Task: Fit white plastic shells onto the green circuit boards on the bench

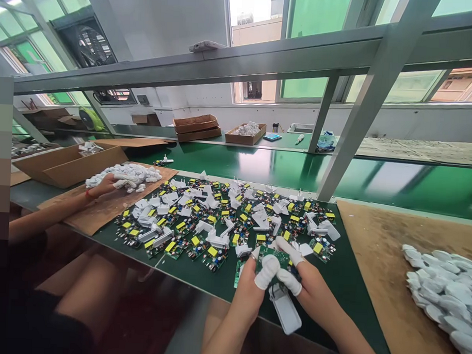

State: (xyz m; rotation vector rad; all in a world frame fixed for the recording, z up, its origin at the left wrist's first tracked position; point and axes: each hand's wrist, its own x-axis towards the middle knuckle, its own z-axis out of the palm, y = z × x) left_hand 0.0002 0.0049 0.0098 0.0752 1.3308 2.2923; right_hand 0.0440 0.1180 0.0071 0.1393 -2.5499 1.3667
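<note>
head view: both hands [273, 281] pinch a circuit board [274, 257] at the table's near edge [201, 284].

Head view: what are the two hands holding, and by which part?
Both hold a small green circuit board by its edges: left hand on the left side, right hand on the right. A white plastic housing hangs below it; the grip on that cannot be told.

Both hands, left hand [251, 288] and right hand [313, 290], pinch a green circuit board [274, 256] above a white casing [285, 310], just beside the spread of boards [226, 220].
</note>
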